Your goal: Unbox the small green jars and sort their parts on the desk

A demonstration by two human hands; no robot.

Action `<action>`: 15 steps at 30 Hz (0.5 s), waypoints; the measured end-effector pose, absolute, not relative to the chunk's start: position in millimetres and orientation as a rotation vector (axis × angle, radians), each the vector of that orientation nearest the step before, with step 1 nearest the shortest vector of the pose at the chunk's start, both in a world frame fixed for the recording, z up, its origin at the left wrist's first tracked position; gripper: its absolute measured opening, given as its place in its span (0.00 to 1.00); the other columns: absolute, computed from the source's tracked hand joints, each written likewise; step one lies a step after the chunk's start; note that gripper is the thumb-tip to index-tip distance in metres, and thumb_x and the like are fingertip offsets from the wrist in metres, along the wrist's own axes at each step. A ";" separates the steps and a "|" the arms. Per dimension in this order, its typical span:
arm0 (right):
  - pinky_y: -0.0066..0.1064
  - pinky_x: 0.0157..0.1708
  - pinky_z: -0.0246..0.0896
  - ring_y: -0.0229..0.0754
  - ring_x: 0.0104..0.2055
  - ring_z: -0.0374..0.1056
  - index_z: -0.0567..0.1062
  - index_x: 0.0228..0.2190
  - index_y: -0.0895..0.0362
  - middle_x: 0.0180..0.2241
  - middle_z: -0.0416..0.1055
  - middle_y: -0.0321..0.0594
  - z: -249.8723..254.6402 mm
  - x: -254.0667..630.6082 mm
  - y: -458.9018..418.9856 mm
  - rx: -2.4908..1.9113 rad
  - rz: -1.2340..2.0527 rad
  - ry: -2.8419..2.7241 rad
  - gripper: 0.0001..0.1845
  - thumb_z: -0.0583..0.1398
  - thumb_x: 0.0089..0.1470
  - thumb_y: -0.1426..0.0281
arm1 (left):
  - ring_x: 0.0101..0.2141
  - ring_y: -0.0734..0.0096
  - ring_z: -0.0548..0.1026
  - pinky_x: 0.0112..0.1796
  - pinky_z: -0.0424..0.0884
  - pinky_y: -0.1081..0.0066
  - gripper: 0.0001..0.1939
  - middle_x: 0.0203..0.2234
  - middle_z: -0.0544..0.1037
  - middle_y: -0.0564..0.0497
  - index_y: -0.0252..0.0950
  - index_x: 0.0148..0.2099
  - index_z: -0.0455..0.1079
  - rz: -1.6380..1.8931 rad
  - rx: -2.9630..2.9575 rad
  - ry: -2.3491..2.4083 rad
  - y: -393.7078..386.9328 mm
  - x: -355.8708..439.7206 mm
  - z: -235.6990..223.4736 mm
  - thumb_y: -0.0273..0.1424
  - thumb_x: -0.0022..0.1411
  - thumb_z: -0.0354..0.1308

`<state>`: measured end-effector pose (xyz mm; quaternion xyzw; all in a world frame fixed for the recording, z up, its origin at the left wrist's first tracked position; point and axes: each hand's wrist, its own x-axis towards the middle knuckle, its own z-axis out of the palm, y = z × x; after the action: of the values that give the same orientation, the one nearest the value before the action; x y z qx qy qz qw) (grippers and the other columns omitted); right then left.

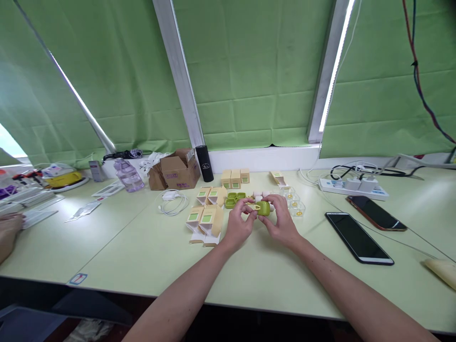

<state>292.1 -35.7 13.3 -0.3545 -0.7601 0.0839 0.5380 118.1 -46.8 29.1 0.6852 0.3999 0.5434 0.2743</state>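
My right hand (282,221) grips a small, rounded olive-green case (264,208) between thumb and fingers, just above the table. At the case's left side my left hand (238,224) is closed in a pinch on a pale yellow-green loop (254,206). Whether the loop is joined to the case I cannot tell. Just beyond my hands lie several green case pieces (235,198) and some white and pinkish round pieces (259,195), partly hidden by my fingers. Clear plastic holders (295,207) with yellow spots sit right of them. Opened cream cartons (209,217) with green windows lie left of my left hand.
Closed small boxes (235,179) stand behind, near a black cylinder (204,163) and a cardboard box (180,169). Two phones (359,237) and a power strip (354,187) with cables lie right. A white cable (173,202) is coiled left. Another person's arm (10,232) shows far left.
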 end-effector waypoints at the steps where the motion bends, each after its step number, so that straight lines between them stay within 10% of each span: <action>1: 0.52 0.54 0.62 0.56 0.55 0.61 0.66 0.52 0.50 0.51 0.67 0.46 13.0 292.1 -35.6 -0.843 0.203 -1.811 0.21 0.62 0.58 0.66 | 0.34 0.66 0.77 0.44 0.71 0.64 0.13 0.30 0.76 0.52 0.38 0.52 0.69 1.463 1.847 1.075 -46.9 118.2 28.9 0.32 0.67 0.60; 15: 0.52 0.53 0.66 0.56 0.55 0.65 0.68 0.53 0.49 0.51 0.71 0.46 13.9 291.5 -37.0 -0.868 0.295 -1.825 0.21 0.63 0.58 0.67 | 0.37 0.66 0.76 0.44 0.71 0.63 0.10 0.37 0.78 0.48 0.39 0.49 0.74 1.503 1.965 1.152 -46.1 117.1 25.8 0.28 0.65 0.60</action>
<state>291.5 -37.0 13.9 -0.3625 -0.7620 0.1230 0.5223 117.1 -46.1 25.8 0.7048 0.4133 0.5389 0.2049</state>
